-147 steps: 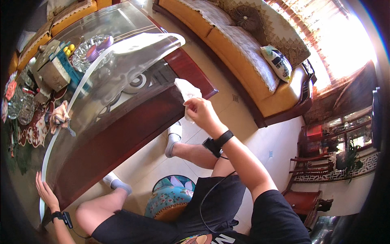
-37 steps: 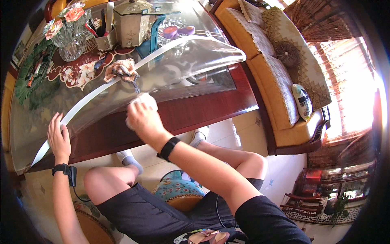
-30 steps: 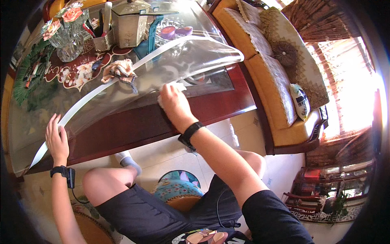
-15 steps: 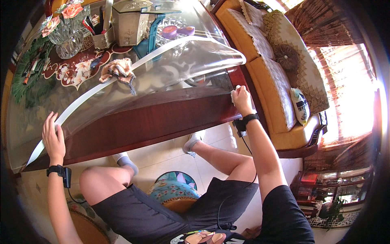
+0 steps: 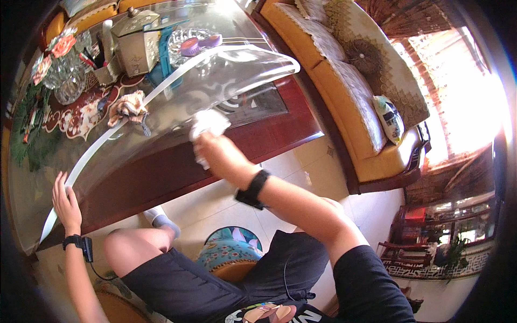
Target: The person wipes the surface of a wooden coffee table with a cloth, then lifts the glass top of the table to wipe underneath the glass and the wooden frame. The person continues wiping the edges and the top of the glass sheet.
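Observation:
A clear plastic table cover [image 5: 177, 110] is folded back over the dark red wooden table [image 5: 145, 177], baring a strip along its near side. My left hand [image 5: 67, 207] lies with outstretched fingers on the cover's pale edge at the left. Closed around a crumpled white tissue [image 5: 209, 125], my right hand [image 5: 222, 155] is over the bared wood near the middle, slightly blurred. Whether the tissue touches the wood, I cannot tell. On the folded cover rests a bunched tan and grey cloth [image 5: 128, 107].
Farther back on the table stand a glass vase [image 5: 67, 83] with flowers, a beige lidded box [image 5: 135, 51], a teal stand [image 5: 161, 67] and a glass dish [image 5: 175, 46] with purple items. An orange sofa [image 5: 344, 121] borders the right side. Below is a patterned stool [image 5: 229, 247].
My right hand has swept left with the white tissue, from the table's right end to near its middle. The left hand stays at the cover's edge. My view has shifted slightly.

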`<state>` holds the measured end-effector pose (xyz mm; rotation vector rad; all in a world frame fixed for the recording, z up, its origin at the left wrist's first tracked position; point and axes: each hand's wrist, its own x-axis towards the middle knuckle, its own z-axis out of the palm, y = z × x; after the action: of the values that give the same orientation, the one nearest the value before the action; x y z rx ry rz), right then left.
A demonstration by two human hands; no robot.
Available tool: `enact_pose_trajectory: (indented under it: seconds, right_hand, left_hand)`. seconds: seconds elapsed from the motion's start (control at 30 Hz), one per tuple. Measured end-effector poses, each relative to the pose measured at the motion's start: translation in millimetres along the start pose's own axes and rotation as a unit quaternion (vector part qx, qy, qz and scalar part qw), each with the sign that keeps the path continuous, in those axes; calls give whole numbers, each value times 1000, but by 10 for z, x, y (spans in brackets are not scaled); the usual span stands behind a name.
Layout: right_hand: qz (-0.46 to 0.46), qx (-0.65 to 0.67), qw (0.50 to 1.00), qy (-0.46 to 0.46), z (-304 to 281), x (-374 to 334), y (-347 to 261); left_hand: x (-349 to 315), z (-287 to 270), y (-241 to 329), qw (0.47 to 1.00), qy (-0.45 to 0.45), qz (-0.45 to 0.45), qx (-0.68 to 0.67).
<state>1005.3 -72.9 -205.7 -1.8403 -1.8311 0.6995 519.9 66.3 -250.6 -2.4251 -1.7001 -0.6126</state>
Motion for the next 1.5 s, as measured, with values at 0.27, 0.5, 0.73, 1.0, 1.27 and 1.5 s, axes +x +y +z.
enact_pose_trajectory:
  seconds: [0.27, 0.5, 0.73, 1.0, 1.27, 1.5]
  right_hand:
    - [-122, -200, 964, 125, 151, 246, 146]
    - [59, -269, 934, 229, -805, 47, 1439]
    - [199, -255, 901, 290, -1558, -704, 2243]
    - [227, -693, 677, 95, -1367, -540, 2322]
    - [-8, -671, 739, 62, -1052, -407, 1713]
    - [173, -633, 747, 105, -1646, -1095, 2447]
  left_hand:
    - [30, -32, -1, 1000, -4, 9, -2]
    - [8, -12, -46, 1000, -5, 17, -2]
    - [-12, -70, -130, 1000, -14, 23, 8]
    - [4, 14, -190, 999, -26, 14, 17]
    - [8, -27, -171, 999, -23, 23, -2]
    - [49, 35, -140, 999, -26, 20, -10]
